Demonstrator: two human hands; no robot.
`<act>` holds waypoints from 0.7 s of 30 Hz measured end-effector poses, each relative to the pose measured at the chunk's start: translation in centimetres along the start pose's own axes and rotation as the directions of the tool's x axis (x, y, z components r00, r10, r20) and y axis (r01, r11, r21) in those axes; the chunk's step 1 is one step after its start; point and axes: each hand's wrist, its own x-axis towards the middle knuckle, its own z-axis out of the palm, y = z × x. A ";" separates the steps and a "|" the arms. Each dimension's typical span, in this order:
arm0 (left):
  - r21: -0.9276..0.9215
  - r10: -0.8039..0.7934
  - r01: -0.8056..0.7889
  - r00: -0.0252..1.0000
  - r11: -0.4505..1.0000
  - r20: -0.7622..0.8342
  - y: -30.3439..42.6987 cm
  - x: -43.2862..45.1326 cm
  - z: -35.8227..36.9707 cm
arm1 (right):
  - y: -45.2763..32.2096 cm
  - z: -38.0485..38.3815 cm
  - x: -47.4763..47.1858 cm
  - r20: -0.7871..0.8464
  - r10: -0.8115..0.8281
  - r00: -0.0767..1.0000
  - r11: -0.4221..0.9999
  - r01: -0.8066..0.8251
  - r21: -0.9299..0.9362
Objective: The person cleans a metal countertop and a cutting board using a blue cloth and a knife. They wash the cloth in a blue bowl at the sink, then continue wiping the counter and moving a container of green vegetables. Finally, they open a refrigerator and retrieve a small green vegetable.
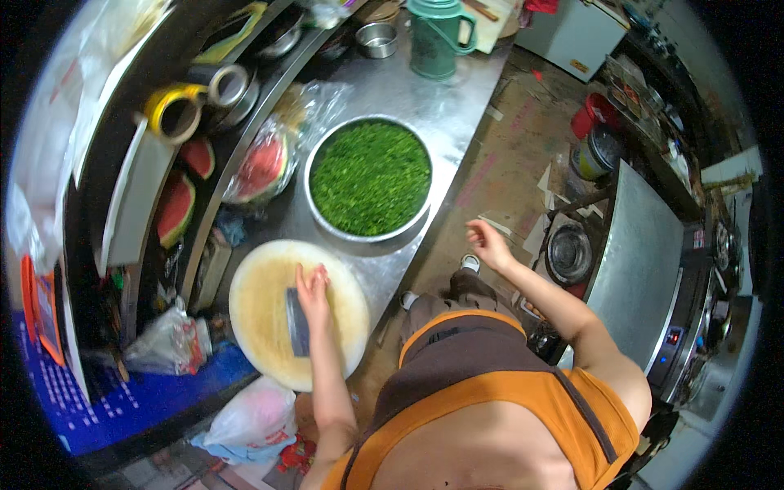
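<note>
On the steel counter lies a round, yellowed cutting board. A cleaver rests on the board, its dark blade partly hidden beneath my left hand. That hand hovers over or touches the blade, fingers apart; I cannot tell which. Just beyond the board stands a round metal basin full of finely chopped green leaves. My right hand hangs in the air past the counter's edge, over the floor. Its fingers are loosely curled, with nothing seen in them.
A green thermos jug and a small metal bowl stand at the counter's far end. Wrapped watermelon sits by the left shelf, which holds tape rolls. Plastic bags lie below the board. Behind my right arm is a steel-topped unit.
</note>
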 end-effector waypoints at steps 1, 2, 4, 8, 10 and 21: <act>0.033 0.000 0.001 1.000 0.999 -0.008 -0.8 3.2 1.1 | 1.1 -2.4 -0.7 -0.117 -0.055 0.992 0.993 0.042 -0.111; 0.146 0.045 -0.046 0.999 0.988 0.004 -2.1 6.8 1.6 | 2.7 -4.7 -1.0 -0.152 0.073 0.986 0.997 -0.075 -0.005; 0.161 0.016 0.002 0.994 0.987 -0.111 -4.0 13.2 3.4 | 6.1 -7.5 -1.0 -0.269 0.224 0.937 0.970 -0.188 0.151; 0.335 -0.004 0.098 0.962 0.937 -0.272 -4.5 19.1 9.3 | 10.7 -10.8 -0.5 -0.174 0.504 0.846 0.783 -0.362 0.506; 0.387 0.086 0.134 0.861 0.912 -0.501 -7.2 22.8 6.4 | 9.0 -10.5 1.2 -0.003 0.490 0.872 0.699 -0.390 0.599; -0.185 -0.328 0.272 0.815 0.944 -0.478 -6.8 24.6 8.8 | -1.5 -9.9 15.5 0.331 0.409 0.850 0.689 -0.526 0.498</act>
